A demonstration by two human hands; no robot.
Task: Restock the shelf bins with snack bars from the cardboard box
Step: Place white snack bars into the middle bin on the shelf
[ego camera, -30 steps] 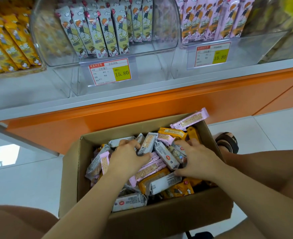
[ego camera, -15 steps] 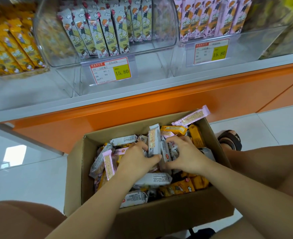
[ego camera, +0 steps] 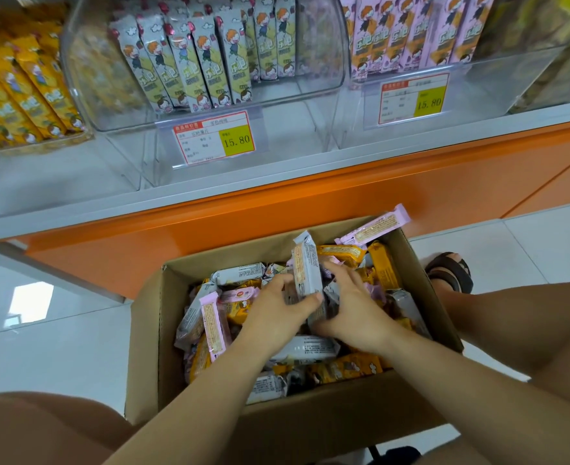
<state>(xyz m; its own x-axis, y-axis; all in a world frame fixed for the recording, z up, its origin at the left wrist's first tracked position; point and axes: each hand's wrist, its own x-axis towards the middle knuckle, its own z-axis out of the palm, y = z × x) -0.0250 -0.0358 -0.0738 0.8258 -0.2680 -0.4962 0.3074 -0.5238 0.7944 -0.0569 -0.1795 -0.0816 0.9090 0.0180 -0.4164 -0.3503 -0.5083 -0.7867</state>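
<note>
The fingers (ego camera: 282, 281) and thumb of the left hand (ego camera: 273, 317) pinch a grey bar (ego camera: 305, 270) that stands on end. The fingers (ego camera: 335, 275) of the right hand (ego camera: 354, 313) curl round more grey bars (ego camera: 324, 312) pressed against it. Both hands are in the cardboard box (ego camera: 146, 330) on the floor, among yellow and pink bars. I think it works best to take only grey ones, line up the ends, squeeze them together, then lift straight up to the grey bin (ego camera: 317, 72) on the shelf.

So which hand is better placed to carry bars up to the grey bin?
Left hand: it pinches the upright grey bar, and the grey bin stands above on its side.
</note>
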